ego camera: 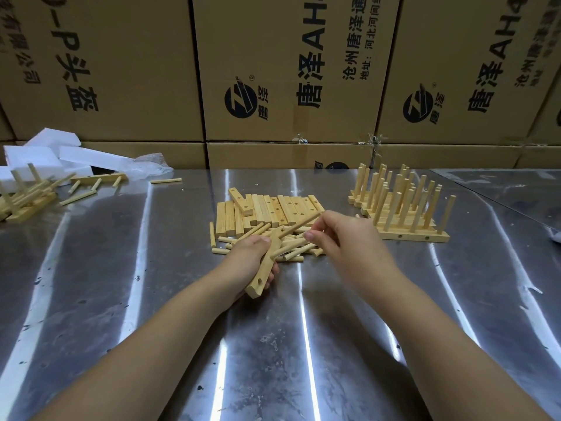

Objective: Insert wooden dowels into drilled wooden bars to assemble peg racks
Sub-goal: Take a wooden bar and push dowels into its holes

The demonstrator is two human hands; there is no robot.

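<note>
Centre frame, a drilled bar (pixel 258 284) is gripped slantwise by the left hand (pixel 249 257), a dowel (pixel 300 224) is pinched by the right hand (pixel 346 238), and its tip's seating can't really be made out.

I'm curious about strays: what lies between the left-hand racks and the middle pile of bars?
One loose dowel by crumpled plastic wrap, on bare steel table; head view.

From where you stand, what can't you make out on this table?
Head view only:
- bar: the left hand covers its middle, so its hole count is hidden.
- dowel pinched by the right hand: too small to tell if its tip sits in a hole.
- finished racks: overlapping pegs hide their number.
- left pile: cut off by the frame edge.
</note>
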